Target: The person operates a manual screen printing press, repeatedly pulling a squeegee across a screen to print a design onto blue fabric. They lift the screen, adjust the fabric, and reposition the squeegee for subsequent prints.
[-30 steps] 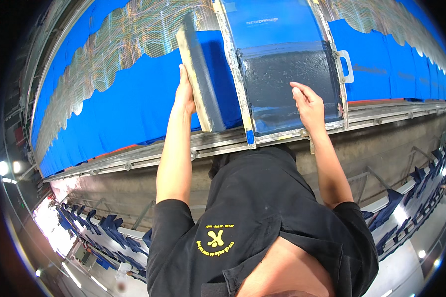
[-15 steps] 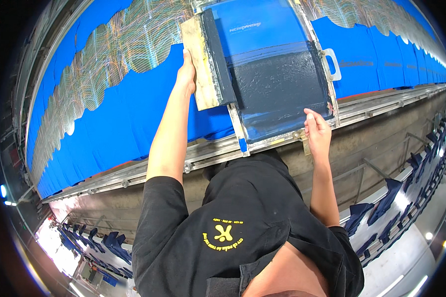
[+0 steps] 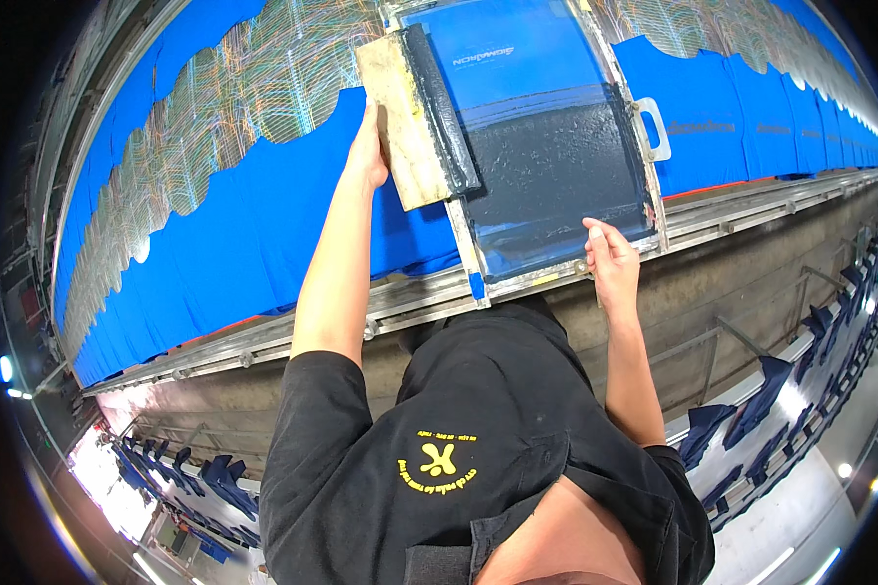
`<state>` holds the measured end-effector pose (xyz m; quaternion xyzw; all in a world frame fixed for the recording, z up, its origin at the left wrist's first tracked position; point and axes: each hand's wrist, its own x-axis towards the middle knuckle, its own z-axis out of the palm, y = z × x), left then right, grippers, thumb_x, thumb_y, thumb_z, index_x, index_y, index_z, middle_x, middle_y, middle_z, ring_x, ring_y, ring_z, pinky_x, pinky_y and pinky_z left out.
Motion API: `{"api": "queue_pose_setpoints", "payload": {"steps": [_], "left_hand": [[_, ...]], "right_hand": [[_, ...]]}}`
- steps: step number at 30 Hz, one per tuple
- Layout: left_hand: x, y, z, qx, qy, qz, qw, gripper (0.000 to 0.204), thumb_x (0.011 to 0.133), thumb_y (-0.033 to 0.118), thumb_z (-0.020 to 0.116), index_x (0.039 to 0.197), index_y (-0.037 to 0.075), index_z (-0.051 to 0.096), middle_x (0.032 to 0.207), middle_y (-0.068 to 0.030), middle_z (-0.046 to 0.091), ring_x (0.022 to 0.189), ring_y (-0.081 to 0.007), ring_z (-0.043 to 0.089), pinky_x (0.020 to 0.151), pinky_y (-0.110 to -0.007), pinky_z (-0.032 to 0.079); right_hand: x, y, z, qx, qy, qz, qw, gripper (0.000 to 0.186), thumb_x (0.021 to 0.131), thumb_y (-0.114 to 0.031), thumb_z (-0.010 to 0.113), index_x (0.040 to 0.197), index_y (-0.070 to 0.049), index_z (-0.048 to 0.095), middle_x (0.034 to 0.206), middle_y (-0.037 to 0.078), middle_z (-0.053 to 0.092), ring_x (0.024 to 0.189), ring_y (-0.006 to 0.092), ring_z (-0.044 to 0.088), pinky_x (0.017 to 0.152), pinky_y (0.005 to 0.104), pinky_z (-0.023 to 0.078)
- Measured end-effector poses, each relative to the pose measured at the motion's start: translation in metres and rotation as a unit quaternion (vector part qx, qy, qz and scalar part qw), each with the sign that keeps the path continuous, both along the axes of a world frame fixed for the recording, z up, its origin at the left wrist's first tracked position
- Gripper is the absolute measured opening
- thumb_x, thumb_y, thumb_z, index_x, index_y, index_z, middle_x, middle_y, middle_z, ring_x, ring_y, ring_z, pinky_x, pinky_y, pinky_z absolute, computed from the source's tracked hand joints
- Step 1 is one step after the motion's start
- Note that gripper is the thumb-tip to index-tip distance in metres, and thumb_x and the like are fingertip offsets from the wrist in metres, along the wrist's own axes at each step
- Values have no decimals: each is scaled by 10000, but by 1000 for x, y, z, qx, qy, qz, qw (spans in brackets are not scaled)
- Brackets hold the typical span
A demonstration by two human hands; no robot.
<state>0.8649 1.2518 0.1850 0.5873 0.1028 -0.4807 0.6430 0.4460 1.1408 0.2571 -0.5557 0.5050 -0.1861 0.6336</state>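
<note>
Holding one wooden squeegee [image 3: 405, 117] at one screen frame [image 3: 466, 249]

Of my two hands, the left hand [image 3: 368, 156] clasps the squeegee by its outer edge, its single dark blade lying across the frame's left side. My right hand [image 3: 613, 268] is near the frame's lower right corner, fingers loosely bent; I cannot tell whether their tips meet. One patch of dark ink [image 3: 546, 161] covers the screen's nearer part, and one white handle [image 3: 663, 132] juts from the right side.

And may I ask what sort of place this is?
Probably a textile printing workshop: there is a framed screen with dark ink, a long block in the left hand, and blue fabric along the table.
</note>
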Motion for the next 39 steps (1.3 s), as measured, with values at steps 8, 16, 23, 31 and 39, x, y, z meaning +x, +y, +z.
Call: {"api": "queue_pose_setpoints", "payload": {"steps": [8, 16, 23, 31, 39], "left_hand": [[-19, 26, -17, -2, 77, 3, 997, 823, 1030, 738, 533, 1511, 71, 581, 1491, -124, 646, 1369, -286, 612, 1168, -480, 471], [-51, 59, -57, -16, 11, 71, 997, 759, 1043, 717, 534, 1360, 37, 645, 1298, -131, 705, 1149, -250, 686, 997, -469, 553], [-94, 154, 9, 184, -191, 135, 955, 527, 1049, 535, 671, 1094, 12, 721, 989, -88, 744, 891, -163, 713, 767, -311, 589], [-72, 398, -6, 204, -230, 238, 921, 385, 960, 152, 833, 1268, -46, 715, 1106, -98, 758, 938, -149, 718, 822, -296, 607], [-17, 514, -14, -66, 18, 323, 944, 280, 1059, 214, 727, 1221, -11, 686, 966, -66, 715, 864, -164, 703, 803, -297, 611]], "right_hand": [[6, 1, 9, 39, -11, 9, 999, 301, 1099, -247, 675, 1281, -20, 753, 868, -41, 627, 700, 16, 525, 601, 184, 430], [11, 2, 3, 45, -18, 36, 998, 302, 1108, -253, 660, 1295, -33, 745, 864, -45, 607, 692, 12, 506, 582, 186, 398], [57, 16, 1, 23, -40, 172, 984, 274, 1109, -233, 651, 1249, -26, 762, 830, -40, 612, 668, 21, 514, 570, 204, 416], [147, 104, 42, 16, -75, 302, 950, 183, 1053, -182, 739, 1085, -5, 772, 881, -55, 664, 748, 27, 542, 685, 198, 442], [242, 291, -14, 15, 48, 366, 929, 233, 1067, -231, 706, 1080, -13, 787, 778, -64, 620, 706, 37, 504, 626, 248, 421]]}}
